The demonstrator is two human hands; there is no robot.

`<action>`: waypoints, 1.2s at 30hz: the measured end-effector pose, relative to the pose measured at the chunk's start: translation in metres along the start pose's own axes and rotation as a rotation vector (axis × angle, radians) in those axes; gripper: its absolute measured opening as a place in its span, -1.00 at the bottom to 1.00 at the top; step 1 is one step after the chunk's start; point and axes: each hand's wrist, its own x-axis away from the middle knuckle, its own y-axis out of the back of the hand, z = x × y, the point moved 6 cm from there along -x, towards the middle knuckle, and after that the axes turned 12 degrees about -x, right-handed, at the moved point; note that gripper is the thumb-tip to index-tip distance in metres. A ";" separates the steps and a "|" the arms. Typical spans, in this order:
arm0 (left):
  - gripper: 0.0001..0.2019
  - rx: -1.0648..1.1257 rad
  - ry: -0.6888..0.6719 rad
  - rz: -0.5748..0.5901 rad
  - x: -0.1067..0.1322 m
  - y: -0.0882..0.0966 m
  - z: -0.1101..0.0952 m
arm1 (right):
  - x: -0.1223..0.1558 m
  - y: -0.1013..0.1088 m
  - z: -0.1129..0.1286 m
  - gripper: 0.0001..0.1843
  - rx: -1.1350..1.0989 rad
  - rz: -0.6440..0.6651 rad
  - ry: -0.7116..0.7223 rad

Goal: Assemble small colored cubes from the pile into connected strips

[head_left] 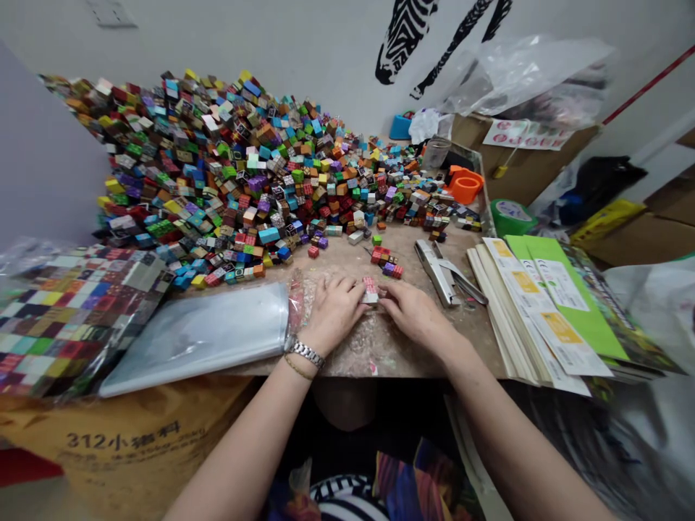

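Observation:
Between my two hands, over the middle of the table, is a small red-and-white patterned cube block [370, 289]. My left hand [337, 310], with a metal watch at the wrist, has its fingers closed against the block's left side. On the right side, the bent fingertips of my right hand [415, 312] press at the block, and their undersides are hidden. Just beyond my hands lies a little group of red and purple blocks [384, 262]. A silver stapler [436, 272] rests to the right of my right hand.
A large heap of coloured cube blocks [228, 174] rises at the back left. Clear plastic bags [211, 329] lie left, beside a wrapped stack of cubes [81, 311]. Cards with labels [521, 304], an orange tape holder [464, 184] and green tape [511, 215] are at right.

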 end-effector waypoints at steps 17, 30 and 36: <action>-0.76 0.014 -0.014 -0.047 0.000 -0.011 -0.005 | -0.067 -0.008 0.000 -0.77 0.125 0.279 0.099; -0.77 0.038 0.001 -0.041 0.000 -0.010 -0.005 | -0.073 -0.008 -0.006 -0.85 -0.048 0.291 0.010; -0.76 0.025 -0.001 -0.051 0.000 -0.011 -0.005 | -0.068 -0.003 -0.015 -0.83 -0.066 0.195 -0.036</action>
